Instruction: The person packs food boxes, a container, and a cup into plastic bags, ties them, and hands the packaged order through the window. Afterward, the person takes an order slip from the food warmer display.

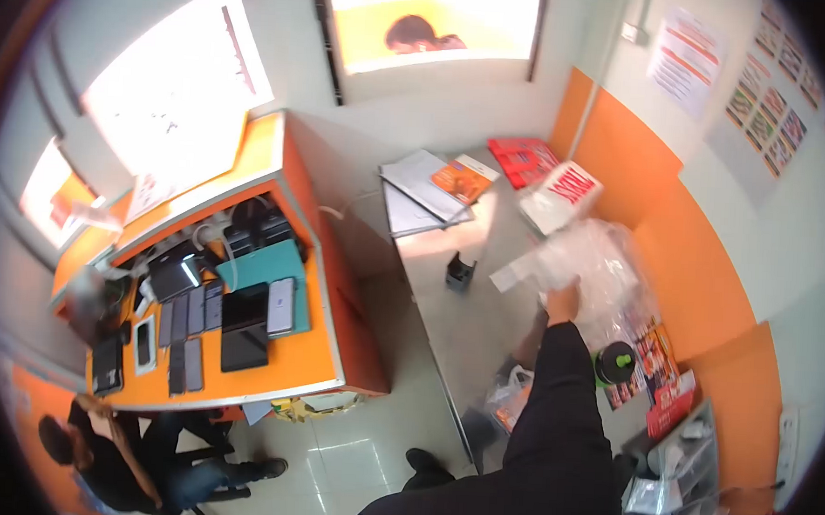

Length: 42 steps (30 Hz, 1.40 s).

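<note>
My right hand (562,304) reaches over the grey table, its dark sleeve (559,396) crossing the table's right part. The fingers are closed at the near edge of a crumpled clear plastic bag (599,267); a pale strip of plastic (521,271) spreads to the left of them. Their tips are partly lost against the plastic. To the left stands a small black holder (460,271). Nearer to me, beside the forearm, lie a small plastic bag with contents (510,398) and a dark bottle with a green top (615,361). My left hand is out of view.
Papers and an orange booklet (463,181) lie at the table's far end, near red packets (522,161) and a white-and-red bag (562,195). A clear drawer rack (671,486) stands at lower right. Left, phones and tablets (245,328) cover an orange counter; a person (113,456) sits below.
</note>
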Motion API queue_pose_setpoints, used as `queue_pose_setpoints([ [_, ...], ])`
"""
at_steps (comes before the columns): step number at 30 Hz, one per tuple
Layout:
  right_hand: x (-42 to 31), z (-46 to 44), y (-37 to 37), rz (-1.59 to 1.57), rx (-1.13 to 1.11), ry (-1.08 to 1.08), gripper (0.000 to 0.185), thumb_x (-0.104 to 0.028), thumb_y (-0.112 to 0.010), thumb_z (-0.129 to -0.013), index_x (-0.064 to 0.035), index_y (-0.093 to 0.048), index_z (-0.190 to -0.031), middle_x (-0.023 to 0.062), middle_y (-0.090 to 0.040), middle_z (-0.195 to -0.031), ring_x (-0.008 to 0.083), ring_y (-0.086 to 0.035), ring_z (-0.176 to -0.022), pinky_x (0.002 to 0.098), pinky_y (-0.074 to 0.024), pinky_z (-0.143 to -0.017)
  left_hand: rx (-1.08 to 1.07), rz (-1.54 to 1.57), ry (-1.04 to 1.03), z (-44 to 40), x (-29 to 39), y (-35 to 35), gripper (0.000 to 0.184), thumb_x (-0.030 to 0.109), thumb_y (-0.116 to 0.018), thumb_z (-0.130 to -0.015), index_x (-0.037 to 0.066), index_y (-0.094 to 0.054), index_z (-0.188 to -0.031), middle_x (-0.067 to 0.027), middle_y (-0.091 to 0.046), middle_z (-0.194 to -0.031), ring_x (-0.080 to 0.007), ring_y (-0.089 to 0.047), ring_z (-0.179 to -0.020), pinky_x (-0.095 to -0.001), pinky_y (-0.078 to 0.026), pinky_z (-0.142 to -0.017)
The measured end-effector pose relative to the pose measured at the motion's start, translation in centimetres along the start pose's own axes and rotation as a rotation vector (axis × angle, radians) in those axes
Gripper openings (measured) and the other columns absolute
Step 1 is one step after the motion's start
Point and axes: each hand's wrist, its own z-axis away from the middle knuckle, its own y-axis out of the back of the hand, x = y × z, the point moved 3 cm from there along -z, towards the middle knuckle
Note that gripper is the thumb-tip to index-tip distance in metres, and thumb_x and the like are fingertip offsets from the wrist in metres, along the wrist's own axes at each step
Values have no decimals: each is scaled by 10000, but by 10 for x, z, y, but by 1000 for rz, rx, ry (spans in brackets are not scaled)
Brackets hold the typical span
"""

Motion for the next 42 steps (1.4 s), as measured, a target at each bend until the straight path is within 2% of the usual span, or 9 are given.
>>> queue_pose_setpoints([
  [13,2,-22,-10,228,65,178,293,-226,-555,-904,-24,-667,-1083,199,-643,-1203,343,-606,-1129,440,-431,-1034,37,32,-9,-70,-120,-13,460,351,-665,-889,21,-634,-1208,-221,-692,-1089,-323,-676,-1023,-400,-520,-920],
  [18,61,-77,-81,204,102,263,215,-133,-479,-969,5,-619,-1058,192,-663,-1026,344,-659,-974,419,-536,-840,-79,160,16,-5,-11,1,439,349,-621,-922,61,-633,-1252,-155,-671,-1212,-320,-630,-1133,-377,-502,-956],
  [23,43,-93,-33,249,-191,236,202,-146,-746,-743,36,-686,-805,244,-704,-874,403,-694,-866,469,-567,-745,-189,27,192,26,-97,-40,519,440,-583,-898,82,-640,-1270,-156,-649,-1263,-339,-602,-1182,-425,-471,-1003],
  [26,43,-124,-58,749,-536,602,394,-434,-639,-866,-69,-755,-956,131,-713,-1113,356,-662,-1055,452,-508,-936,-294,-79,356,45,-170,-68,508,434,-569,-883,83,-668,-1237,-156,-636,-1289,-341,-585,-1210,-436,-460,-1010],
  [28,31,-155,-82,1108,-1071,575,421,-394,-493,-954,-82,-719,-1124,148,-667,-1232,332,-624,-1159,407,-489,-982,-332,-93,546,59,-191,-73,504,431,-561,-876,77,-679,-1216,-160,-632,-1294,-337,-573,-1231,-437,-456,-1009],
  [31,-20,-179,-5,810,-605,379,399,-350,-492,-954,-52,-698,-1121,175,-680,-1160,343,-647,-1087,433,-499,-923,-307,-53,657,67,-205,-82,491,420,-552,-870,75,-691,-1191,-170,-630,-1290,-334,-562,-1248,-441,-457,-1008],
  [37,-87,-225,125,109,99,386,356,-261,-489,-956,8,-657,-1115,230,-706,-1015,367,-693,-942,485,-518,-805,-140,-12,171,-12,-164,-91,472,390,-563,-860,50,-693,-1161,-195,-671,-1186,-378,-614,-1131,-459,-480,-970],
  [41,-221,-134,231,-584,16,840,239,-125,-528,-906,52,-620,-1039,199,-684,-868,340,-701,-804,453,-532,-659,32,190,-161,-47,-47,-42,464,361,-597,-885,45,-638,-1223,-192,-675,-1168,-373,-623,-1112,-435,-498,-947],
  [42,-259,-52,273,-594,-303,934,222,-106,-538,-898,43,-621,-1040,179,-680,-874,308,-702,-777,427,-545,-649,56,217,-261,-50,-12,-26,495,387,-605,-902,38,-614,-1254,-181,-666,-1193,-352,-624,-1122,-418,-498,-952],
])
